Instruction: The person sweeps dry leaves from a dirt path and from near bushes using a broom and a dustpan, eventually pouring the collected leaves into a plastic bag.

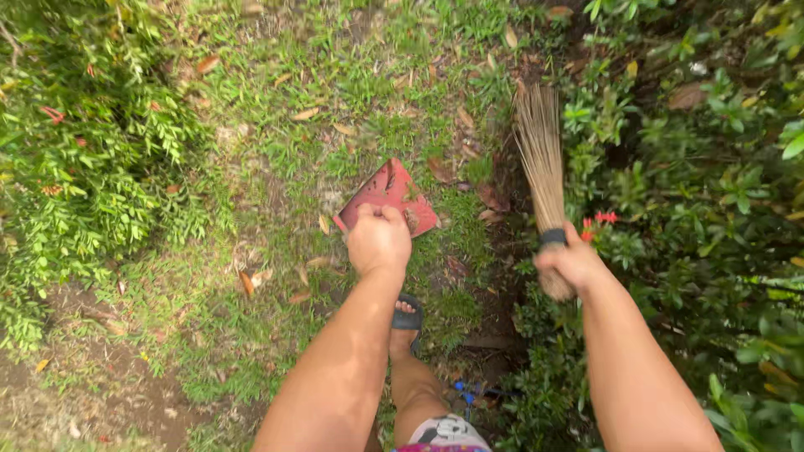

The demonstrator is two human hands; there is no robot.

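My left hand (pixel 378 240) grips the near edge of a flat red dustpan (pixel 388 191) held low over the grass, its wide mouth pointing away from me. My right hand (pixel 572 262) is closed around the bound end of a stick broom (pixel 542 159). Its tan bristles fan out upward in the picture, reaching the edge of the bushes. Dry brown leaves (pixel 490 198) lie on the bare dirt strip between the dustpan and the broom.
Patchy grass (pixel 335 109) with scattered dry leaves runs ahead. Dense green shrubs (pixel 84 167) stand at left, and bushes with small red flowers (pixel 605 218) at right. My foot in a dark sandal (pixel 406 322) is below my left hand.
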